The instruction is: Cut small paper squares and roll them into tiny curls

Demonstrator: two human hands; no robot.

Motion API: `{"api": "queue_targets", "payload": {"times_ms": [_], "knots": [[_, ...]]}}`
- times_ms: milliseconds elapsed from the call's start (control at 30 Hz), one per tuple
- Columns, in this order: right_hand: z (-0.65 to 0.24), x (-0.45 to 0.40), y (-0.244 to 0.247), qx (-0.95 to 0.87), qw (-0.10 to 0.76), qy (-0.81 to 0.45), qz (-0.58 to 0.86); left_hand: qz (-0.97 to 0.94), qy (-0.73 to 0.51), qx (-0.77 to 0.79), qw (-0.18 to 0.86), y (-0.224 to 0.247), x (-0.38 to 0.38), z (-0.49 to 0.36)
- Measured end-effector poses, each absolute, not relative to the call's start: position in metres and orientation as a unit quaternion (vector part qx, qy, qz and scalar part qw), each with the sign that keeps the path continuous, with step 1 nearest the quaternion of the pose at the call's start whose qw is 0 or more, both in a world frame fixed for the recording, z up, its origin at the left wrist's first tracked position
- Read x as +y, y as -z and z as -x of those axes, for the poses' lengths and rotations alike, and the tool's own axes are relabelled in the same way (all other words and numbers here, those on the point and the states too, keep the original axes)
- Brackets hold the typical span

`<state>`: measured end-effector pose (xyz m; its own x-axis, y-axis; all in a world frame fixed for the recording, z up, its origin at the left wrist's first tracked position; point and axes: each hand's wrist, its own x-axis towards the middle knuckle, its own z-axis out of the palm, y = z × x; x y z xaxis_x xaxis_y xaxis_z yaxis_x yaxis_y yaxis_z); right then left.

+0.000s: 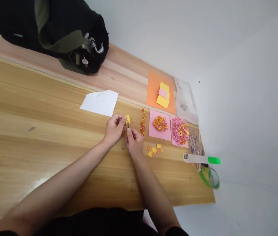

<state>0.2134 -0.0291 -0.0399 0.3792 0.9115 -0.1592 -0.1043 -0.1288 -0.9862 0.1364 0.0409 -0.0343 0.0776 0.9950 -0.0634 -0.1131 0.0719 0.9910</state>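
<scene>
Between finger and thumb, my left hand [114, 128] pinches a small yellow paper piece [128, 118]. My right hand [135, 143] is closed round a thin dark tool [128, 125], whose tip meets the lower edge of that paper. A row of orange and pink curled pieces [143, 122] lies just right of the hands. Small yellow and orange paper squares [154, 150] are scattered to the right of my right hand. Beyond them, a pile of orange curls [160, 123] rests on a pink sheet [153, 133], beside a larger pink and orange pile [179, 130].
White paper [99, 103] lies left of the hands. An orange sheet [151, 90] carries yellow and pink papers, beside a clear plastic bag [185, 98]. A black bag [62, 36] stands at the back left. Dried stems [196, 143], a green-ended white tool [199, 159] and green tape [210, 177] lie right.
</scene>
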Motion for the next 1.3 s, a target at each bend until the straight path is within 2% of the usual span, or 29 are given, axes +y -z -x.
{"api": "queue_targets", "payload": {"times_ms": [1300], "knots": [[-0.2153,-0.0311,0.0444,-0.361,0.561,-0.446,0.597,-0.472,-0.497,0.466,0.559,0.0343,0.0413,-0.1368]]}}
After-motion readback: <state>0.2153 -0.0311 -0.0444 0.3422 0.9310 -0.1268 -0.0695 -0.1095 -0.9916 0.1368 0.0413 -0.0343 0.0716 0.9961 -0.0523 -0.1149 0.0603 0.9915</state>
